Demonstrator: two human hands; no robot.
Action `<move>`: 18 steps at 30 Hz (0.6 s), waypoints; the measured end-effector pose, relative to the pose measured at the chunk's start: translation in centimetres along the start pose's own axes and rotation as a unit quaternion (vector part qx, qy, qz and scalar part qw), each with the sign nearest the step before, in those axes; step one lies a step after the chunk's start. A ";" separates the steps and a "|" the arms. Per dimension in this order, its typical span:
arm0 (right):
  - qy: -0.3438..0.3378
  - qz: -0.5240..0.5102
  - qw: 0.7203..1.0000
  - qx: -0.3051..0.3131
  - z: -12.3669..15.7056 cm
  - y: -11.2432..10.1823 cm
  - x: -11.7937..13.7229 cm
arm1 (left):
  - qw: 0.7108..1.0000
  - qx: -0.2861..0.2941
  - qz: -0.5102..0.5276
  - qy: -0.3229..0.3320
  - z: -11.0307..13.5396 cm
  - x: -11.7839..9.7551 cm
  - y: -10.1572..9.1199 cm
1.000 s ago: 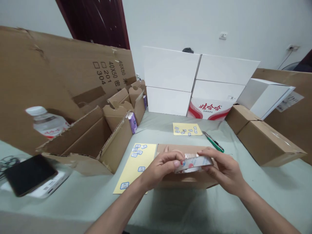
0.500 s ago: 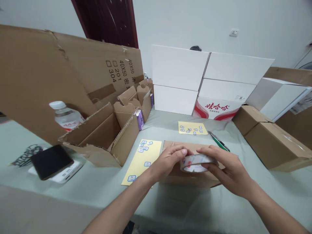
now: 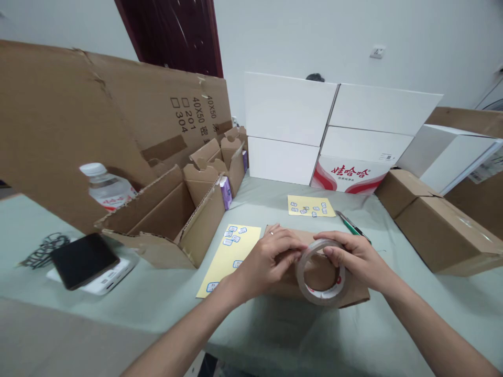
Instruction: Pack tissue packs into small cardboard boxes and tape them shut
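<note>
My right hand [image 3: 356, 256] grips the upper right rim of a roll of clear packing tape [image 3: 323, 299], thumb through the ring and fingers behind. The roll is tilted up, its round opening facing me. My left hand [image 3: 273, 256] has its fingers curled and pinched together against the roll's upper left edge; whatever lies between the fingertips is hidden. Under both hands lies a brown cardboard box [image 3: 357, 297], partly covered by them and by the roll. A green-handled cutter [image 3: 352, 227] rests just beyond my right hand.
Yellow sheets with small stickers lie left [image 3: 220, 262] and behind [image 3: 310, 206] the box. An open carton [image 3: 204, 220], water bottle [image 3: 110, 188] and phone [image 3: 84, 261] stand left. A brown box [image 3: 440, 220] sits right; white panels [image 3: 291, 110] rise at the back.
The roll of tape has turned from lying nearly flat to tilted up, showing its opening. My right hand has shifted its grip; my left fingers have curled in more tightly.
</note>
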State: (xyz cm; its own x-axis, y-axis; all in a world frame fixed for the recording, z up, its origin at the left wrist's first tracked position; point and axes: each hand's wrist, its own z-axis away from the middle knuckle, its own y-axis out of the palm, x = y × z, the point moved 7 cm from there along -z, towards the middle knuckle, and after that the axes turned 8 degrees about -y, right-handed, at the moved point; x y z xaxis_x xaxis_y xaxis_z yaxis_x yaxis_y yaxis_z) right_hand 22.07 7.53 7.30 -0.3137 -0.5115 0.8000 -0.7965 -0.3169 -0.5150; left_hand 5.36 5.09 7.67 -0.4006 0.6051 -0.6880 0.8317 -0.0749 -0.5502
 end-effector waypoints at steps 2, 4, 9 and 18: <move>0.004 0.000 1.000 -0.004 0.1 0.0 -0.1 | 0.999 0.015 -0.039 0.017 -0.1 -0.2 0.1; 0.009 -0.003 1.000 -0.008 0.2 0.0 -0.3 | 0.996 0.030 -0.076 0.031 -0.3 -0.3 0.2; 0.018 -0.015 1.000 -0.010 0.2 0.3 -0.7 | 0.985 0.061 -0.139 0.080 -0.7 -1.3 0.6; 0.013 -0.175 0.985 0.000 0.5 -0.5 -0.7 | 0.999 0.023 0.007 -0.032 -1.5 -0.1 0.5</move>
State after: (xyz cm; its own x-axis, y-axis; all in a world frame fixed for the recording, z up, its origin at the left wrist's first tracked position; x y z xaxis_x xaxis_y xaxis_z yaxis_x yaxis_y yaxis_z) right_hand 22.90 7.67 6.85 -0.0338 -0.3510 0.9358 -0.8580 -0.4699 -0.2073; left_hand 6.42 6.16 8.21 -0.4139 0.5523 -0.7236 0.8190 -0.1210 -0.5609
